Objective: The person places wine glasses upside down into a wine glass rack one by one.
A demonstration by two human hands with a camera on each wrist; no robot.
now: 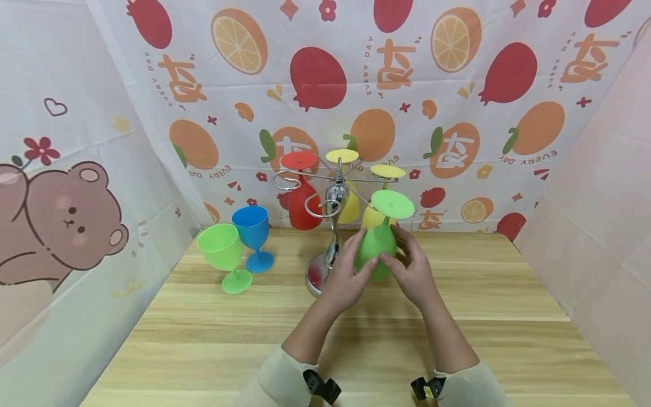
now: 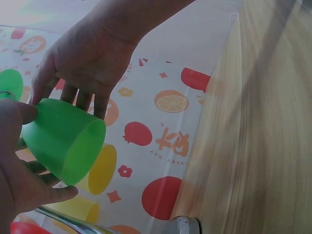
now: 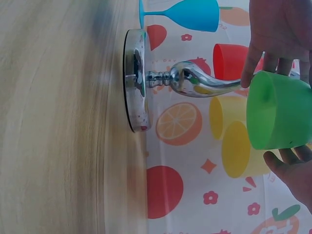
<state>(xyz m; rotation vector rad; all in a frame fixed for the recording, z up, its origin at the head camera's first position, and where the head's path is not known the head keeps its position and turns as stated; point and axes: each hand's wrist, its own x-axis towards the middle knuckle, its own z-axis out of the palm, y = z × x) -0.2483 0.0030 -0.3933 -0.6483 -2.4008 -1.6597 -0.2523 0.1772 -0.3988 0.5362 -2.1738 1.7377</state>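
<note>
A green plastic goblet (image 1: pixel 378 246) hangs upside down at the near right of a chrome goblet rack (image 1: pixel 333 226), its round foot above the wire arm. My left hand (image 1: pixel 350 272) holds its bowl from the left, and my right hand (image 1: pixel 413 272) holds it from the right, with fingers curved around its sides. The left wrist view shows the bowl (image 2: pixel 63 139) between both hands, its mouth pointing down toward the table. On other arms hang a red goblet (image 1: pixel 303 204) and two yellow goblets (image 3: pixel 236 148), also upside down; the hands partly hide one yellow goblet.
Left of the rack, a light green goblet (image 1: pixel 221 249) and a blue goblet (image 1: pixel 251 226) stand upright on the wooden table (image 1: pixel 213 345). Curled wire hooks (image 1: pixel 323 208) stick out from the rack toward the left and front. A fruit-print cloth (image 1: pixel 325 118) hangs behind.
</note>
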